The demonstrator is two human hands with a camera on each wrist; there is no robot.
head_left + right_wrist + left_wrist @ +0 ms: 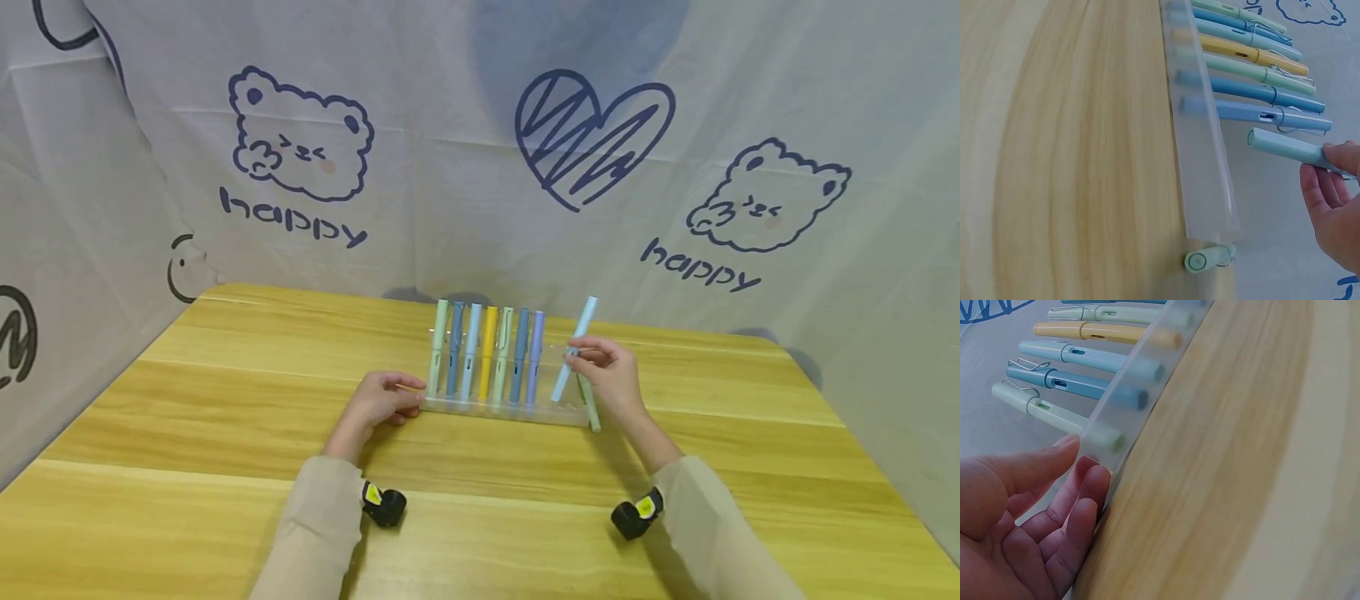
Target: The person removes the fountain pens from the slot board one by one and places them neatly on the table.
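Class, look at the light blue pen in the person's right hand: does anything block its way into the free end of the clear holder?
Nothing visible does. The light blue pen hangs just above the clear holder, beside the purple pen; the holder's end below it looks unoccupied. A green pen lies outside that end.

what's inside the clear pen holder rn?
Seven pens stand in the clear holder: mint, blue, light blue, yellow, pale green, blue, lilac. Frosted plastic blurs their lower ends. The right hand holds another pale blue pen above it.

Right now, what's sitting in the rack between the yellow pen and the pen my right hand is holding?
In the head view, three pens: a mint green one, a blue one, a lilac one, between the yellow pen and the held light blue pen.
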